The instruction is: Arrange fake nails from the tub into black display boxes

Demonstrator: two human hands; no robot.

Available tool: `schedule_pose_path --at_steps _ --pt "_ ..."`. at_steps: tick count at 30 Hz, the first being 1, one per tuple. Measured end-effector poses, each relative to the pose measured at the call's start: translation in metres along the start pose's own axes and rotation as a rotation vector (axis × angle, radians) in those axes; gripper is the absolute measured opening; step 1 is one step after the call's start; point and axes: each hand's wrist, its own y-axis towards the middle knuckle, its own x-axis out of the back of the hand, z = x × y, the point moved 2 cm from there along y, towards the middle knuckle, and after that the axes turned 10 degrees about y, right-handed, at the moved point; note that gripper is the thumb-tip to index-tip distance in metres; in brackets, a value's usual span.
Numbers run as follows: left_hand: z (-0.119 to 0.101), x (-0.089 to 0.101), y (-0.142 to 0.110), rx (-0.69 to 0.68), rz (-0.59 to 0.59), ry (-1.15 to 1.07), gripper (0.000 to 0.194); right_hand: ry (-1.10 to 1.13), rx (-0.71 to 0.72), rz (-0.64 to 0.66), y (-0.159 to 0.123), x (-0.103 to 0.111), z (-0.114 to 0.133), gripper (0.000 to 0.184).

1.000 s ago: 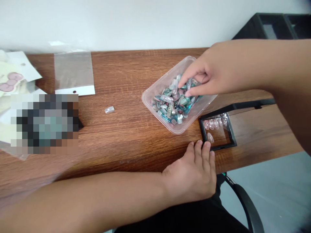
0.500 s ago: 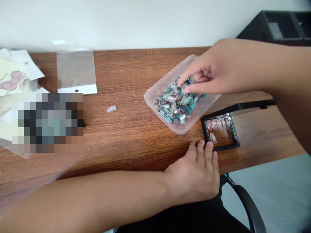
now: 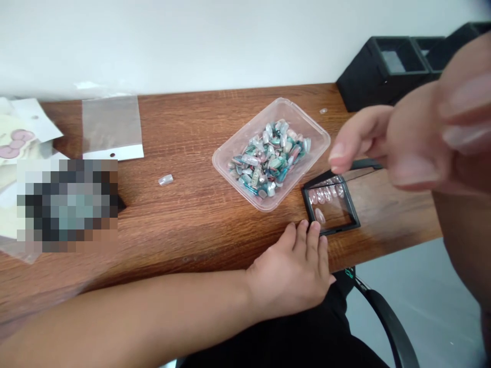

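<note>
My left hand (image 3: 293, 268) lies flat at the table's front edge, fingers stretched out, their tips touching the near left corner of a small black-framed case (image 3: 356, 225). The case stands open with its clear lid up; inside are several clear, glittery false nails (image 3: 326, 194) in a row and a single one below. My right hand (image 3: 422, 138) is raised close to the camera, blurred, its fingers bent together around a pale, shiny bit I cannot make out. Left of it on the table sits a clear plastic tub (image 3: 230, 140) full of green, blue and silvery false nails (image 3: 264, 158).
One loose false nail (image 3: 166, 179) lies left of the tub, and a tiny clear piece (image 3: 323, 110) behind it. A clear bag (image 3: 111, 122), printed cards (image 3: 30, 122) and a pixelated dark object (image 3: 72, 204) are at left. Black bins (image 3: 360, 76) stand at back right.
My right hand has left the tub, moving right and up towards the camera. My left hand stays by the case. The whole view has shifted slightly.
</note>
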Motion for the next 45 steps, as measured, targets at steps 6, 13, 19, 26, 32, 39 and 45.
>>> schedule_pose_path --at_steps 6,13,19,26,32,39,45 --pt "0.004 -0.002 -0.001 -0.026 -0.036 0.006 0.044 0.176 -0.085 0.196 -0.03 -0.01 0.02 0.063" --pt "0.007 0.001 0.002 -0.057 -0.012 -0.027 0.039 0.331 -0.2 0.408 -0.06 -0.023 0.015 0.056" --pt "0.005 -0.001 0.001 -0.027 -0.014 -0.039 0.043 0.512 -0.008 0.281 -0.096 -0.018 0.0 0.034" --pt "0.007 0.0 0.003 -0.042 0.01 -0.043 0.042 0.116 0.129 -0.394 -0.137 -0.01 -0.043 0.022" --pt "0.008 0.003 0.004 -0.003 0.022 -0.066 0.04 0.021 0.126 -0.544 -0.156 -0.015 -0.065 0.026" --pt "0.009 0.003 0.006 0.003 0.016 -0.07 0.039 -0.318 0.163 -0.371 -0.156 -0.051 -0.042 0.032" --pt "0.011 0.004 0.006 0.008 0.014 -0.079 0.039 -0.452 0.218 -0.171 -0.152 -0.061 -0.039 0.029"
